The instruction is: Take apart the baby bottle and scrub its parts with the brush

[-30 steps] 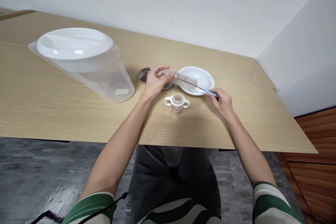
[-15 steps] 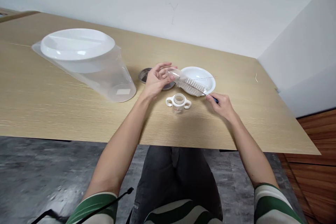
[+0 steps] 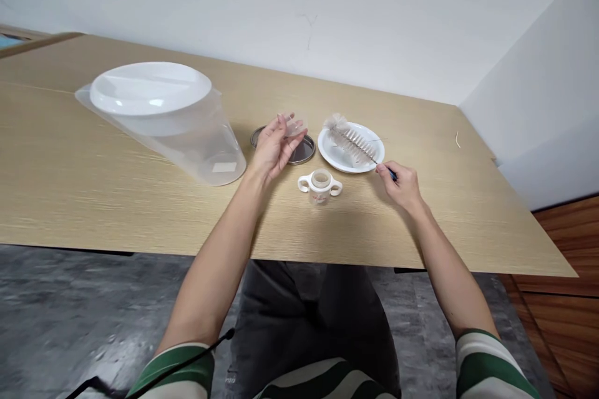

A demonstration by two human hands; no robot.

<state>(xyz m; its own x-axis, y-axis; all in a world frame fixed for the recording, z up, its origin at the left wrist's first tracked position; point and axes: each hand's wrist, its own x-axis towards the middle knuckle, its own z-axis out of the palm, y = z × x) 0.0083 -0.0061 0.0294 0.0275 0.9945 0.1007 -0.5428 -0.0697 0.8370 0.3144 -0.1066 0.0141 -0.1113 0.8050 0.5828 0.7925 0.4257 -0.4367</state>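
My left hand (image 3: pixel 272 151) has its fingers closed round a small clear plastic cap (image 3: pixel 296 126), partly hidden by the fingers. It is above a round metal tray (image 3: pixel 305 152). In my right hand (image 3: pixel 401 184) is the blue handle of a bottle brush (image 3: pixel 352 139); its white bristles lie over a white bowl (image 3: pixel 329 156), apart from the cap. Between my hands, nearer to me, a small baby bottle (image 3: pixel 320 192) stands upright without a lid, with a white two-handled collar round its neck.
A large translucent pitcher (image 3: pixel 187 146) with a white lid stands at the left. A thin pale strip (image 3: pixel 457 139) lies on the wooden table (image 3: pixel 468 212) at the right. Behind the table is a white wall (image 3: pixel 374 25).
The brush has come out of the clear cap. My right hand has drawn slightly right with the brush, and my left hand has turned and moved left with the cap.
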